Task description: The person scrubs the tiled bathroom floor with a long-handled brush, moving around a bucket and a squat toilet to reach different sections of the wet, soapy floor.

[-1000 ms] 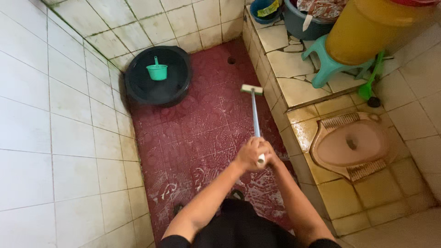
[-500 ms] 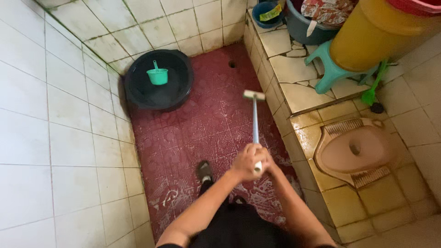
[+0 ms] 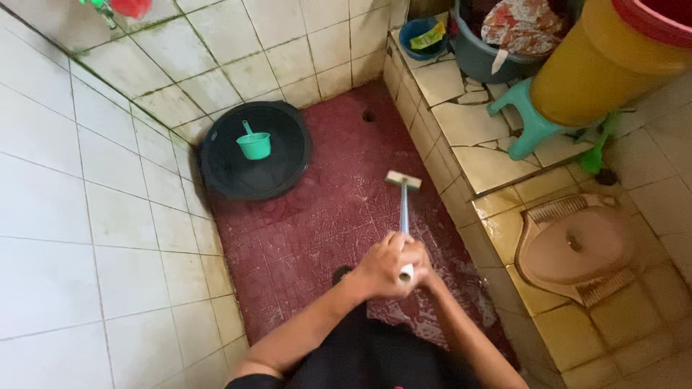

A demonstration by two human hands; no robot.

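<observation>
Both hands wrapped tight around the near end of a long-handled scrubbing brush with a pale blue shaft and white head (image 3: 403, 209): left hand (image 3: 382, 265) over the top of the handle, right hand (image 3: 420, 268) tucked beside and partly behind it, fingers closed on the shaft, so each grip shut on the brush. White handle butt poking out just below the knuckles.

Long axis running nearly straight away from the body, up the picture with only a slight lean; brush head at the far end, set crosswise to the shaft and resting on the wet, dark red tiled floor (image 3: 310, 238), roughly mid-floor and near the raised tiled step on the right. Bristles facing down, not visible.

Beyond, against the white tiled wall (image 3: 86, 216), a round black plastic basin (image 3: 288, 176) with a small green plastic dipper (image 3: 254, 145) inside. To the right, on the raised yellowish tiles, a peach-coloured squat toilet pan (image 3: 573, 248). Further back, a large yellow plastic drum (image 3: 598, 68) cut off by the top edge, a teal plastic stool (image 3: 530, 119) partly hidden beneath it, and a grey bucket stuffed with cloth (image 3: 497, 43), also cropped.

Dark shape by the left wrist, just past the hand, too covered to identify. Soapy foam patches on the floor near the body, partly masked by the arms and black clothing.
</observation>
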